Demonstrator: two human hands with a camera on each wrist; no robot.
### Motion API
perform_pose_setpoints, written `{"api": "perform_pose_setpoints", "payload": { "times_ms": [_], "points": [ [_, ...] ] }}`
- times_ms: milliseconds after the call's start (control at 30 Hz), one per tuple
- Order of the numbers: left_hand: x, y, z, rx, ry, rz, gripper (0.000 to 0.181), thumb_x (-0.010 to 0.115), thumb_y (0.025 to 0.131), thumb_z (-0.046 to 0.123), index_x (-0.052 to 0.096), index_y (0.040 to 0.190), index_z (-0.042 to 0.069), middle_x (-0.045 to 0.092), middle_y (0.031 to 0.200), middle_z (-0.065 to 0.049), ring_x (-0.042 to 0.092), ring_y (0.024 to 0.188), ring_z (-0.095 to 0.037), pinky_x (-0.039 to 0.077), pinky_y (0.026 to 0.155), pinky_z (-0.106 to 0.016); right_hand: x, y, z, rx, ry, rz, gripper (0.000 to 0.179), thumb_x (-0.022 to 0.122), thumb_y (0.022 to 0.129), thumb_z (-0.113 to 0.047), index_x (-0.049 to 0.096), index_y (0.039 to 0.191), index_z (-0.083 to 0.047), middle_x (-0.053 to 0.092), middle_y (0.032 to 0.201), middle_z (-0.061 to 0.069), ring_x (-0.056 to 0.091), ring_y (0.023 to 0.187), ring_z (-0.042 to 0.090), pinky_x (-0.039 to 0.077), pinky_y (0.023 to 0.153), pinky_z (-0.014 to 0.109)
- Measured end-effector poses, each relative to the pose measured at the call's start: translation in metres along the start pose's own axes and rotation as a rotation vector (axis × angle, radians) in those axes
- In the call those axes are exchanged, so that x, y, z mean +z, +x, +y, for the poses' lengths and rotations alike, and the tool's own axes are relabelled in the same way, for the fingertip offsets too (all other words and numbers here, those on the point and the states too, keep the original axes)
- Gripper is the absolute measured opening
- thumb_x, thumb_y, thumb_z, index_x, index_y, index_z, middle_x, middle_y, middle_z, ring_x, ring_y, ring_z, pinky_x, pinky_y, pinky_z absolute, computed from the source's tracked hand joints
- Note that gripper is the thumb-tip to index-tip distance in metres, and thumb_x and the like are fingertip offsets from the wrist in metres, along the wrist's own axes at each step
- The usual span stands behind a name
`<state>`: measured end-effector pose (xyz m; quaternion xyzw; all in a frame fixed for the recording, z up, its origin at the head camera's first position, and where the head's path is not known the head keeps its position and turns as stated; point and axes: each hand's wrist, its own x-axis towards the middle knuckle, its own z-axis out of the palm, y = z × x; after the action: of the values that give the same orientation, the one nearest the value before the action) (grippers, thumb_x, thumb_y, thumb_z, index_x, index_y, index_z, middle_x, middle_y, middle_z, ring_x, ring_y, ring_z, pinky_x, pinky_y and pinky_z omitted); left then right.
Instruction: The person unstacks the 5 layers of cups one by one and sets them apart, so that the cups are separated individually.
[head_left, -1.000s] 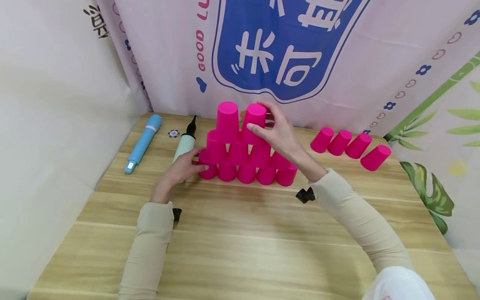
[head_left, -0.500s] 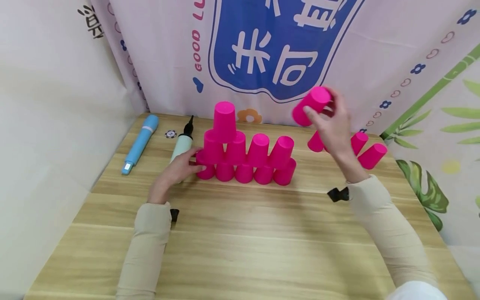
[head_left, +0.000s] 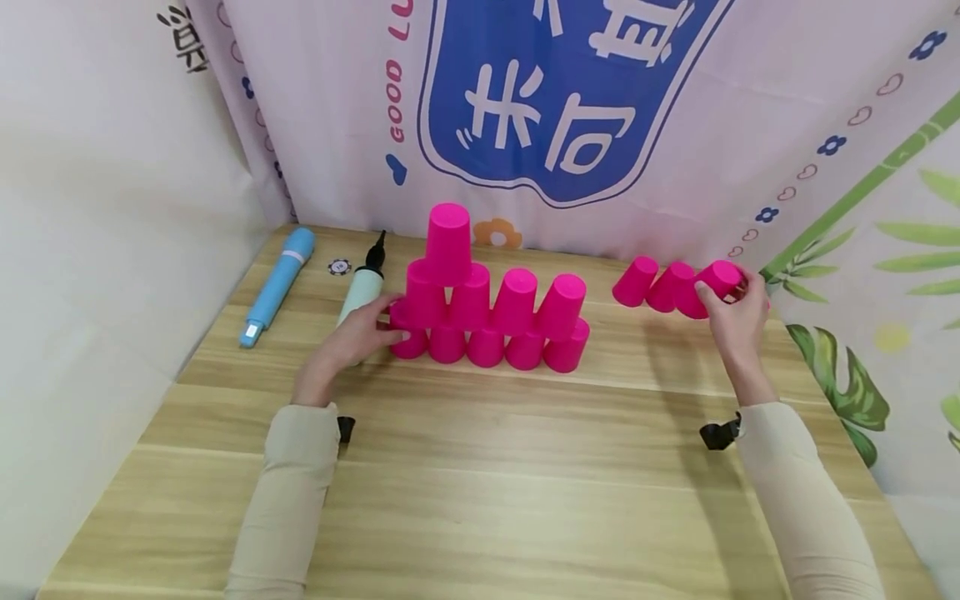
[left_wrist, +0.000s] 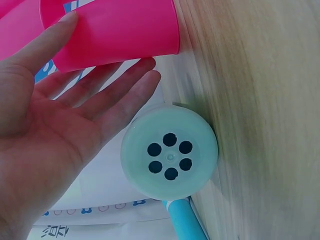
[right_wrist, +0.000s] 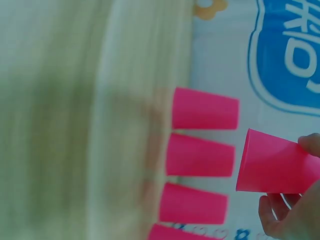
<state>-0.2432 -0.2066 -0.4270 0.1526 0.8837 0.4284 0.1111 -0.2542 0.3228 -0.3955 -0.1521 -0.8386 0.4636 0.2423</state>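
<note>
A stack of upside-down pink plastic cups [head_left: 515, 304] stands in rows, with a single cup [head_left: 448, 243] on top at its left end. Beside the lower left end, my left hand [head_left: 358, 337] has its thumb on the leftmost bottom cup [left_wrist: 122, 32] and its fingers mostly straight along the cup's other side. Out to the right, my right hand [head_left: 737, 321] grips another pink cup [right_wrist: 275, 162] between thumb and fingers. That cup is held above a row of upside-down cups [right_wrist: 200, 154], apart from them in the right wrist view. In the head view it hides part of the row.
Left of the stack lie a pale green hand pump [head_left: 362, 292] with a black nozzle, a poker chip [head_left: 340, 267] and a blue stick-like object [head_left: 277, 287]. Printed cloth [head_left: 337, 125] hangs behind the wooden table [head_left: 487, 483].
My right hand has lifted a cup off the stack's third level and carried it right, then lowered it towards the row. The left hand has stayed by the bottom left cup.
</note>
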Motion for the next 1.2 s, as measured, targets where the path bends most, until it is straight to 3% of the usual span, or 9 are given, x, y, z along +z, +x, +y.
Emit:
{"api": "perform_pose_setpoints", "payload": {
  "times_ms": [100,300,467,833,1033,1200],
  "points": [
    [-0.001,0.000,0.000,0.000,0.006,0.019,0.067,0.064,0.093,0.013,0.029,0.148,0.001,0.049,0.136,-0.024,0.053,0.118,-0.041,0.048,0.096,-0.049,-0.001,0.000,0.010,-0.002,-0.015,0.005,0.064,0.068,0.088,-0.029,0.040,0.141,-0.009,0.049,0.135,0.011,0.050,0.119,0.019,0.045,0.101,0.030],
    [-0.002,-0.001,-0.002,-0.002,-0.010,0.010,0.067,0.064,0.093,0.014,0.029,0.149,0.003,0.049,0.136,-0.023,0.053,0.118,-0.041,0.048,0.096,-0.050,-0.001,0.002,0.036,0.103,-0.101,-0.059,0.070,0.064,0.091,-0.029,0.029,0.147,-0.006,0.041,0.146,0.016,0.043,0.132,0.027,0.037,0.109,0.034],
    [-0.001,-0.002,-0.002,-0.004,-0.011,0.006,0.066,0.064,0.093,0.014,0.029,0.149,0.003,0.049,0.136,-0.023,0.053,0.118,-0.040,0.048,0.096,-0.049,0.002,0.007,0.053,0.146,-0.132,-0.072,0.072,0.064,0.091,-0.030,0.027,0.147,-0.004,0.039,0.147,0.016,0.042,0.133,0.028,0.036,0.110,0.036],
    [0.000,-0.002,-0.002,-0.004,-0.020,-0.003,0.067,0.064,0.093,0.013,0.029,0.149,0.002,0.049,0.136,-0.023,0.052,0.119,-0.040,0.048,0.096,-0.049,0.007,0.016,0.064,0.176,-0.143,-0.089,0.072,0.065,0.091,-0.023,0.023,0.147,-0.002,0.034,0.149,0.018,0.039,0.135,0.030,0.034,0.111,0.038],
    [-0.001,-0.001,0.000,-0.003,-0.012,0.000,0.066,0.063,0.093,0.013,0.029,0.148,0.001,0.048,0.137,-0.024,0.052,0.120,-0.041,0.047,0.097,-0.049,0.007,0.012,0.060,0.115,-0.144,-0.060,0.074,0.065,0.091,-0.024,0.022,0.148,-0.004,0.032,0.150,0.017,0.035,0.136,0.030,0.032,0.112,0.038],
    [-0.001,-0.001,0.000,0.004,-0.011,-0.003,0.064,0.063,0.093,0.013,0.030,0.147,-0.001,0.047,0.137,-0.025,0.052,0.119,-0.042,0.048,0.097,-0.049,0.011,-0.006,0.028,-0.085,-0.158,0.061,0.066,0.066,0.091,-0.026,0.033,0.145,-0.009,0.037,0.144,0.013,0.034,0.132,0.025,0.031,0.112,0.034]
  ]
}}
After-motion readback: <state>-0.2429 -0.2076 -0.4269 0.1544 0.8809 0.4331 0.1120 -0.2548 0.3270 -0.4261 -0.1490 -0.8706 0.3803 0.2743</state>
